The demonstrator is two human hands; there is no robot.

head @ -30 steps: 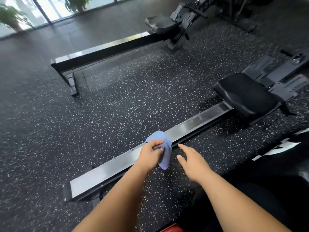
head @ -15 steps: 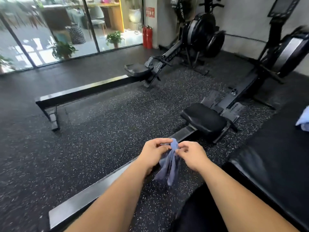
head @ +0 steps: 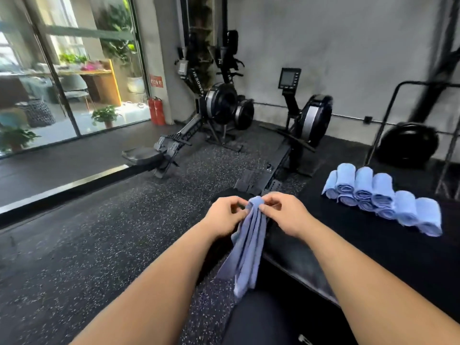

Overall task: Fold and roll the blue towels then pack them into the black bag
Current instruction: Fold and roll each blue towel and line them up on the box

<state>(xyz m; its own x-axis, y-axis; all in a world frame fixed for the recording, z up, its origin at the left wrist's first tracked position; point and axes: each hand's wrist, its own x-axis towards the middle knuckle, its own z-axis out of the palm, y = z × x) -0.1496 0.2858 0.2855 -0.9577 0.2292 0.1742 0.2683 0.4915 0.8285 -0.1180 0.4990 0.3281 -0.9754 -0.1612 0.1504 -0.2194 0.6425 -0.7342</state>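
Note:
A blue towel (head: 246, 247) hangs in loose folds in front of me, above the speckled floor. My left hand (head: 225, 216) pinches its top edge from the left. My right hand (head: 283, 212) pinches the same edge from the right, the two hands almost touching. To the right, several rolled blue towels (head: 380, 199) lie stacked in a row on a black padded platform (head: 373, 247). No black bag shows in this view.
Two rowing machines stand ahead: one (head: 199, 125) at centre left, another (head: 306, 128) just beyond my hands. A weight plate (head: 408, 143) on a black rack sits at the far right. Glass doors (head: 69, 78) line the left wall. Two red fire extinguishers (head: 156, 111) stand by a pillar.
My view has tilted up from the floor to the room. My right hand joined the left on the towel's top edge, and the towel now hangs longer. The rolled towels came into view.

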